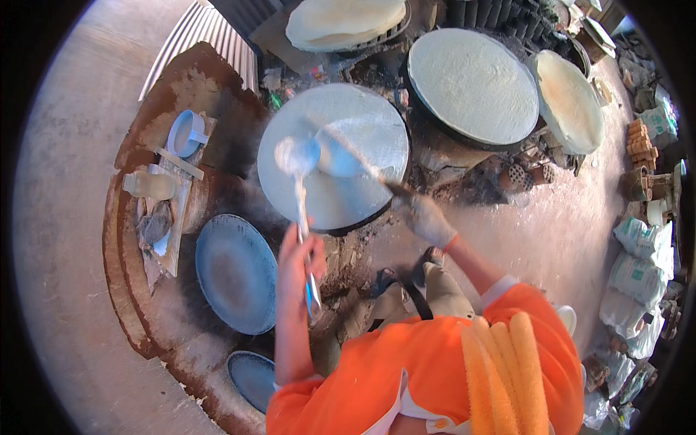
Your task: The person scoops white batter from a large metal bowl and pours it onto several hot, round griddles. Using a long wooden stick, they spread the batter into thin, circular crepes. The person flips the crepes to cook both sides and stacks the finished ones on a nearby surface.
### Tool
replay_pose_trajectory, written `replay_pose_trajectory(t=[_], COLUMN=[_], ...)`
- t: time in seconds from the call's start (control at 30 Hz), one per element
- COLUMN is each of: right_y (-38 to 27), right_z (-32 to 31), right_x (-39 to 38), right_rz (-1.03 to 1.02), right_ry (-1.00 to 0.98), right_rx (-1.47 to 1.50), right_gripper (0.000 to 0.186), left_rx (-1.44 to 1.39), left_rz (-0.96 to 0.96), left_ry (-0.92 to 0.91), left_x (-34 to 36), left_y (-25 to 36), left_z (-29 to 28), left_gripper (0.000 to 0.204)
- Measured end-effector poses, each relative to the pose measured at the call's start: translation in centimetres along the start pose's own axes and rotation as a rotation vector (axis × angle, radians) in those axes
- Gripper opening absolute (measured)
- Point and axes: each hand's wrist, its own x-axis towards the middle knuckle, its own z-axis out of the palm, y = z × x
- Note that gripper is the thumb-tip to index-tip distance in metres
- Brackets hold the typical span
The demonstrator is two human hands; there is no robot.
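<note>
Left hand (299, 255) bare, fingers wrapped tight round the long handle of a ladle (298, 156); the bowl of the ladle sits over the left part of a round griddle (334, 154), pale batter in it, handle running down toward the person's body with a blue end below the fist. Right hand (426, 219) in a pale, batter-smeared glove, closed on the dark handle of a spreader stick (353, 154); the stick is motion-blurred and crosses the griddle surface, its far end near the ladle bowl. The griddle is coated in a thin whitish layer. Behind it to the right, a second round griddle (473, 85) with a pale cooked sheet covering it, and further right a thin flatbread (570, 100) lying tilted at the edge. At the top, a stack of finished flatbreads (345, 22) on a rack. Left of the person, a large blue-grey lid (235, 272) lies on the earthen stove top, a smaller blue dish (251, 377) near the left elbow. Further left, a blue mug (185, 133) and a clear bottle (149, 185) on a board. Orange sleeves, orange brush-like bundle (507, 377) at the right shoulder. Sacks (638, 275) at far right on the ground.
</note>
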Motion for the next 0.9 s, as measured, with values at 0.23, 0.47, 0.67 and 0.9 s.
replay_pose_trajectory(t=[0.23,0.47,0.67,0.9], right_y=[-4.5,-2.1,8.2,-8.7], right_z=[-3.2,4.9,8.8,7.6], right_x=[-1.0,-0.8,-9.3,-4.6], right_rz=[0.378,1.003,0.460,0.845], right_ry=[-0.321,-0.349,0.148,-0.259], right_rx=[0.049,0.260,-0.220,0.339], right_gripper=[0.038,0.037,0.023,0.041], left_rx=[0.041,0.219,0.317,-0.427], left_rz=[0.036,-0.050,-0.039,0.016], left_ry=[0.014,0.056,0.019,-0.100], left_x=[11.2,1.7,-1.9,-1.3], left_y=[2.8,-1.7,-4.5,-9.8], left_z=[-1.0,-4.5,-3.8,-2.1], left_gripper=[0.023,0.023,0.026,0.021])
